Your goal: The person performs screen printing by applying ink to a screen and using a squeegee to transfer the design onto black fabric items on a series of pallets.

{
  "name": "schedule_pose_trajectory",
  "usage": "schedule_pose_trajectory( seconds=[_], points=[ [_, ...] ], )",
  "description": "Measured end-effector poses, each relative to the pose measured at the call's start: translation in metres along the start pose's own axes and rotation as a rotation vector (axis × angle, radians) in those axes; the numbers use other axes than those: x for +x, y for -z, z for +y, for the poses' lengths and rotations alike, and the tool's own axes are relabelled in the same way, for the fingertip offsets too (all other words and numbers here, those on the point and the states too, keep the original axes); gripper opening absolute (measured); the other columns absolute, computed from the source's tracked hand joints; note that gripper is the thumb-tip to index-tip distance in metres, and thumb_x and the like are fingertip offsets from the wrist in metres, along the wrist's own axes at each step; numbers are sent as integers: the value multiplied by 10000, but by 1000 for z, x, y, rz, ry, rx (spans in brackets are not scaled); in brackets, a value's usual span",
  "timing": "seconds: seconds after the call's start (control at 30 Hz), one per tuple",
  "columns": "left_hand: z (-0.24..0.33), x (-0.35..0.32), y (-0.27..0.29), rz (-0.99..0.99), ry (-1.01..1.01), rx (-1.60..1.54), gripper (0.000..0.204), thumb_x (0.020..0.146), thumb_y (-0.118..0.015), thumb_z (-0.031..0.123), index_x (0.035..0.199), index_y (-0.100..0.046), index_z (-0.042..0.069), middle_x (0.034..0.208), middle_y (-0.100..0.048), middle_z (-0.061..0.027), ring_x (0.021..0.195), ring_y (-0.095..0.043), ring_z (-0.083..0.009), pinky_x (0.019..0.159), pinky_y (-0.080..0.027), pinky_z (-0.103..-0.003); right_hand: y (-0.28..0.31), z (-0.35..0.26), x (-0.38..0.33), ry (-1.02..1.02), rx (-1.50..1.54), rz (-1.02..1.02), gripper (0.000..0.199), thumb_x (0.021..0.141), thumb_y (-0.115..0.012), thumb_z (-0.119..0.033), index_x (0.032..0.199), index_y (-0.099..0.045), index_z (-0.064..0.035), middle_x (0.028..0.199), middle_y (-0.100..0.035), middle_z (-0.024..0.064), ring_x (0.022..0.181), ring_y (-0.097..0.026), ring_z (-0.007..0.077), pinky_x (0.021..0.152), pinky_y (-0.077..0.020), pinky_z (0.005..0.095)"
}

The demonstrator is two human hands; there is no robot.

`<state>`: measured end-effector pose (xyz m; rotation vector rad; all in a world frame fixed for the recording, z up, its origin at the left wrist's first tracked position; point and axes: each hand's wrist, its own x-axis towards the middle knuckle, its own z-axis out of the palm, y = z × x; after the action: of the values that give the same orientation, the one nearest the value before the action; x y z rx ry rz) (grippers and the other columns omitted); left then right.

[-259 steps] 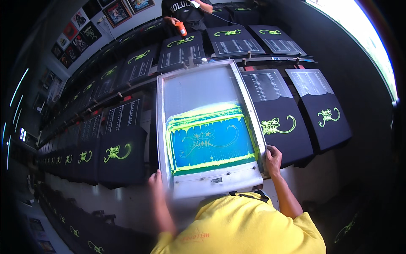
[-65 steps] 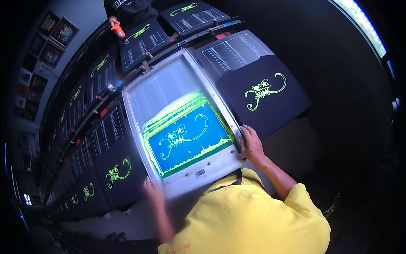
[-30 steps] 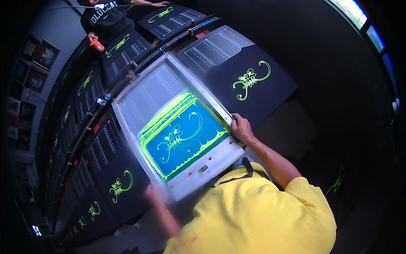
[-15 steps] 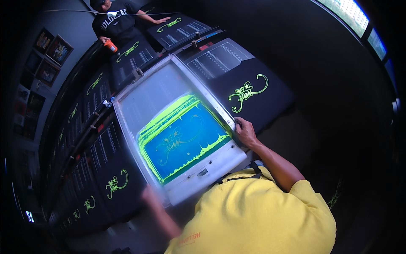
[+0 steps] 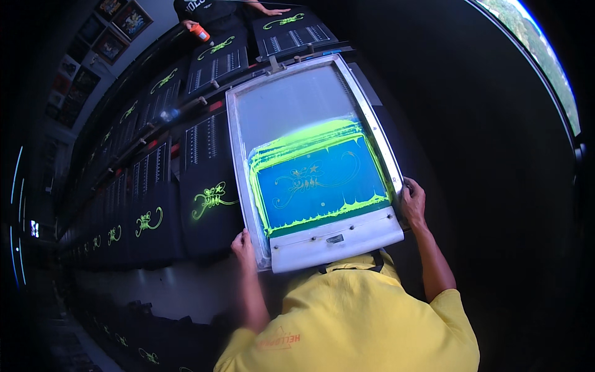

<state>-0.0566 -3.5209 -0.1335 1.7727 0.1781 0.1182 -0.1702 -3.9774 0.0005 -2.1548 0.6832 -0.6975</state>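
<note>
A silk-screen frame with pale metal sides lies slightly tilted before me. Its grey mesh has a blue stencil area with a scrolling design, bordered by bright yellow-green ink. A white strip with several small bolts covers the near end. My left hand is closed on the frame's lower left side, thumb up along the edge. On the opposite side, my right hand grips the right rail near its lower corner. The surface below the frame is mostly hidden.
Dark garments with green printed designs lie on boards in a row to the left. More printed garments are across the rail. A co-worker's hand holds an orange container; their other hand rests beside a print. Framed pictures hang at upper left.
The frame has shifted right in view and now covers most of the garment on its right. My left hand, blurred by the corner before, now holds the left side; my right hand keeps its grip.
</note>
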Motion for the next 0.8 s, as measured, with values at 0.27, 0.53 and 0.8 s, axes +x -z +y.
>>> schedule_pose_trajectory(
  seconds=[0.27,0.53,0.8],
  points=[
    [6,1,-8,61,-70,-12,346,928,-555,207,745,-524,-85,582,-423,-102,585,-360,-133,533,-348,-350,0,-23,3,-50,-68,-21,288,907,-489,-63,1135,-633,40,969,-677,141,884,-633,199,831,-489,310],
    [26,-2,0,42,-36,125,382,921,-537,252,716,-496,-68,558,-405,-142,536,-358,-188,531,-345,-389,0,-24,11,-32,-57,-65,300,906,-487,-85,1133,-629,50,938,-670,139,846,-619,192,805,-481,317],
    [24,-2,-2,47,-72,160,383,914,-535,262,732,-527,-75,582,-471,-192,521,-418,-258,551,-374,-409,-3,-11,15,36,-14,-39,313,894,-481,-79,1135,-617,67,826,-655,109,705,-582,144,682,-479,296]
  ],
)
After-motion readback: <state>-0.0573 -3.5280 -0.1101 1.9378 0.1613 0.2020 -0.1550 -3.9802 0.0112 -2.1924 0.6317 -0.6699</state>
